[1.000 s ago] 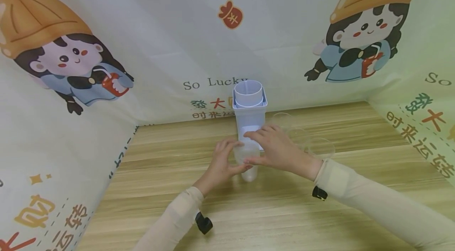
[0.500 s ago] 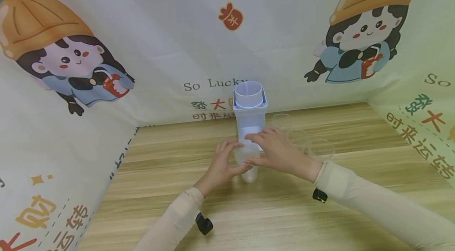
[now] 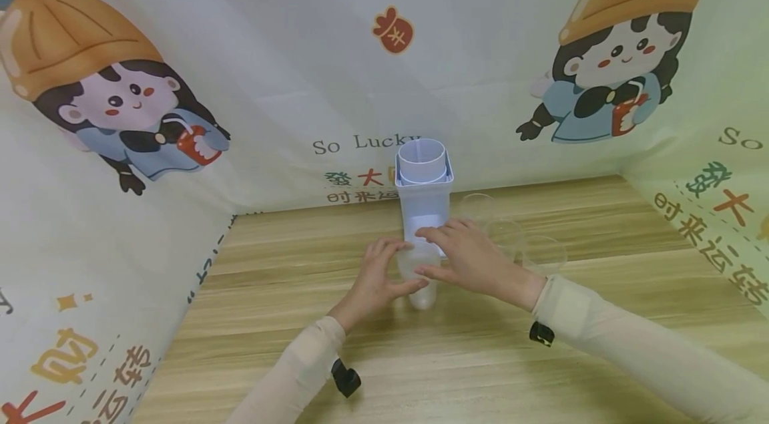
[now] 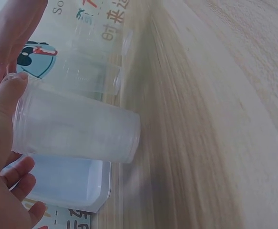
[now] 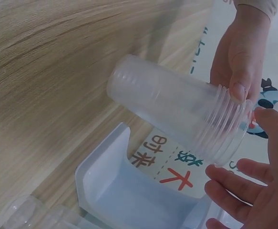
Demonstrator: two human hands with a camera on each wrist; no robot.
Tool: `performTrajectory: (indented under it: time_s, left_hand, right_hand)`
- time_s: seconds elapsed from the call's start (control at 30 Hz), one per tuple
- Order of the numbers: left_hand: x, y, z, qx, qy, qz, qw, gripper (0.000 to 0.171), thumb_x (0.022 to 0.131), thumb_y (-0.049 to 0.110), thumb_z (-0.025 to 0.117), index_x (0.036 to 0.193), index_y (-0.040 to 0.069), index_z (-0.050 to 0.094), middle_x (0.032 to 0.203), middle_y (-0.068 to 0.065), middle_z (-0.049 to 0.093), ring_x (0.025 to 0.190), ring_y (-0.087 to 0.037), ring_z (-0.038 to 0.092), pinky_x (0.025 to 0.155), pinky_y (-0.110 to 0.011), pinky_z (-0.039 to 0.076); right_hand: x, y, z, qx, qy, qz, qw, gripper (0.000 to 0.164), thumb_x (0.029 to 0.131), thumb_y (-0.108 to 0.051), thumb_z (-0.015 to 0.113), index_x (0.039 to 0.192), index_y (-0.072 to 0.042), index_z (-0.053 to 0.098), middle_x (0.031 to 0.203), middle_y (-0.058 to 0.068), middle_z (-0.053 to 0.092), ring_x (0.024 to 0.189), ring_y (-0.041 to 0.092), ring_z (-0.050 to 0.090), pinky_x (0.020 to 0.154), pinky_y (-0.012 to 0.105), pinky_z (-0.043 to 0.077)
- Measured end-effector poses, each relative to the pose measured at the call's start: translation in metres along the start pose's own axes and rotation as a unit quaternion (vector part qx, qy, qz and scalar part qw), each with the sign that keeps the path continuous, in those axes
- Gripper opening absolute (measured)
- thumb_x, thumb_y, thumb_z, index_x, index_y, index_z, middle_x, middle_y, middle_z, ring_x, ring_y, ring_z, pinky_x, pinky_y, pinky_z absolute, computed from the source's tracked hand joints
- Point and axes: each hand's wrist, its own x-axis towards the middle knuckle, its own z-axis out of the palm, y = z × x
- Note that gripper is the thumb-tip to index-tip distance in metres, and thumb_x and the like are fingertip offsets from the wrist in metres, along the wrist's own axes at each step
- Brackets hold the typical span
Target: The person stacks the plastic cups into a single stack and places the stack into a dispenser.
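A stack of nested clear plastic cups (image 5: 162, 105) is held between my hands, with several ribbed rims close together at its upper end. My left hand (image 3: 372, 280) grips the stack near the rims, thumb on the near side. On the other side, my right hand (image 3: 471, 257) curves its thumb and fingers about the rim end. Directly behind the cups stands a pale blue-white cup holder (image 3: 424, 203) with a round tube in its top and an open lower front. The left wrist view shows the cup base (image 4: 131, 136) just over the wooden table.
Several clear cups (image 3: 545, 254) stand on the wooden table (image 3: 480, 357) to the right of the holder, partly behind my right forearm. A printed cloth (image 3: 276, 77) with cartoon figures walls the table at the back and both sides.
Both hands keep their hold on the cups in nearly the same place. The whole head view has shifted slightly; the holder and the standing cups have not moved.
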Motion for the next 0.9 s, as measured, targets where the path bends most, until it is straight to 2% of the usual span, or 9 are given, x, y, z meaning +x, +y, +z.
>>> performTrajectory:
  time_s: [0.4,0.67,0.9]
  left_hand:
    - [0.002,0.002,-0.004,0.007,-0.009,0.01,0.9999,0.064,0.076,0.032,0.085,0.128,0.007,0.058,0.133,-0.014,0.052,0.127,-0.035,0.042,0.106,-0.054,0.04]
    - [0.005,0.002,-0.006,0.029,-0.021,0.011,0.9993,0.077,0.075,0.036,0.086,0.138,0.007,0.052,0.139,-0.015,0.048,0.133,-0.034,0.038,0.11,-0.054,0.039]
    - [0.009,0.006,-0.008,0.031,0.002,0.043,0.9986,0.074,0.073,0.034,0.087,0.134,0.007,0.055,0.137,-0.017,0.049,0.13,-0.036,0.042,0.108,-0.055,0.04]
  right_hand:
    - [-0.001,0.001,0.0,0.017,0.005,0.006,1.0,0.056,0.087,-0.048,0.071,0.129,-0.012,0.059,0.104,0.003,0.073,0.1,0.024,0.065,0.101,0.049,0.047]
    - [-0.006,0.009,-0.003,0.044,0.001,0.038,0.998,0.056,0.087,-0.042,0.073,0.13,-0.01,0.059,0.107,0.007,0.074,0.101,0.029,0.065,0.092,0.049,0.049]
    - [-0.014,0.022,-0.012,0.053,-0.008,0.061,0.997,0.057,0.087,-0.04,0.073,0.132,-0.008,0.059,0.112,0.008,0.074,0.105,0.029,0.064,0.101,0.051,0.046]
